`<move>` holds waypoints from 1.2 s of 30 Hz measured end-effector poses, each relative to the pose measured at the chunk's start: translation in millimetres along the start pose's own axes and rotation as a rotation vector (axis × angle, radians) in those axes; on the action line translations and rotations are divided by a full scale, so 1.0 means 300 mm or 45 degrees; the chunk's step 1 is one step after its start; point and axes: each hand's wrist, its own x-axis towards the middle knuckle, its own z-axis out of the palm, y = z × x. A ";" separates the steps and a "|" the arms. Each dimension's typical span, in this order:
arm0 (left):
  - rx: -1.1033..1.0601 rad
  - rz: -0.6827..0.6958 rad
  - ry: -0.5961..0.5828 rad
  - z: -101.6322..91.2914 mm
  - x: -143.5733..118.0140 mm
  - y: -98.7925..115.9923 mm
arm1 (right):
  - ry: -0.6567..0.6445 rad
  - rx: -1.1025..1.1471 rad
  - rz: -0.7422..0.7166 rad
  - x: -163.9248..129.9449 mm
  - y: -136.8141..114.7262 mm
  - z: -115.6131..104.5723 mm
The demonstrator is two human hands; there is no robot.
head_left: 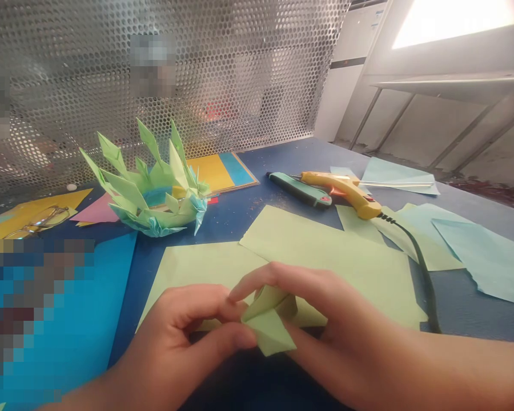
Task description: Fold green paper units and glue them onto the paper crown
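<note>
Between my two hands is a small piece of folded light-green paper, held just above the table's near edge. My left hand pinches its left side with thumb and index finger. The fingers of my right hand curl over and behind the same piece, gripping it from the right; part of the grip is hidden. Beneath and beyond the hands lie large light-green paper sheets. Further back on the left stands a ring of folded green paper points with blue folds at its base, a paper crown.
A yellow hot glue gun with a black cord lies at the right beside a green utility knife. Pale blue sheets lie further right. Glasses rest on yellow paper at left. A perforated metal panel stands behind.
</note>
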 end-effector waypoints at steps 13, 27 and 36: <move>-0.193 -0.228 0.076 0.003 0.005 0.002 | 0.133 -0.130 0.043 0.008 0.003 0.011; -0.279 -0.225 0.007 0.000 0.015 -0.007 | 0.235 -0.107 0.194 0.011 0.015 0.012; -0.256 -0.242 0.011 -0.006 0.020 -0.014 | 0.256 -0.126 0.285 0.012 0.016 0.011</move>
